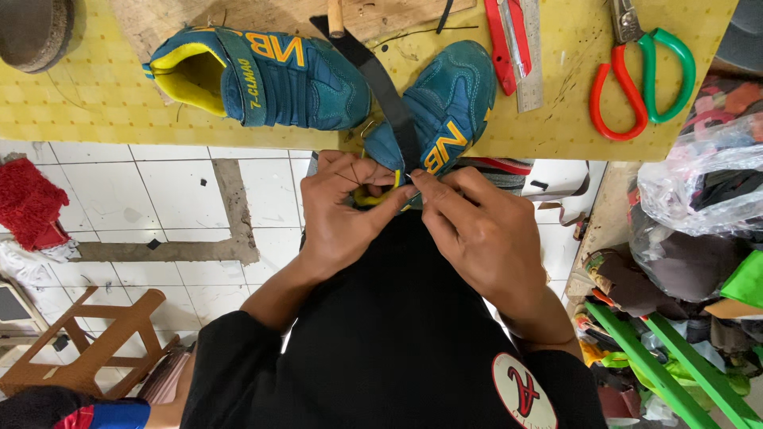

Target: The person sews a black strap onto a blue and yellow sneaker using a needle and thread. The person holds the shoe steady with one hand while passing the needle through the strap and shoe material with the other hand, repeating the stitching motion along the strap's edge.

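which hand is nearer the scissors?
Right. The right hand grips the shoe below-left of the scissors; the left hand is farther left, on the shoe's heel.

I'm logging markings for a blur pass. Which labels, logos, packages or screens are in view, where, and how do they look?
Shoe on the yellow table: teal, yellow side logo, lettered strap.
Shoe in both hands: teal, yellow logo.
Round patch, black clothing: white, red emblem.
Clear plastic bag, right.
No screens.

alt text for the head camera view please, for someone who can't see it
Seen from above, a person's left hand and right hand pinch the heel of a teal and yellow shoe at the edge of a yellow table. A matching shoe lies beside it, with scissors to the right.
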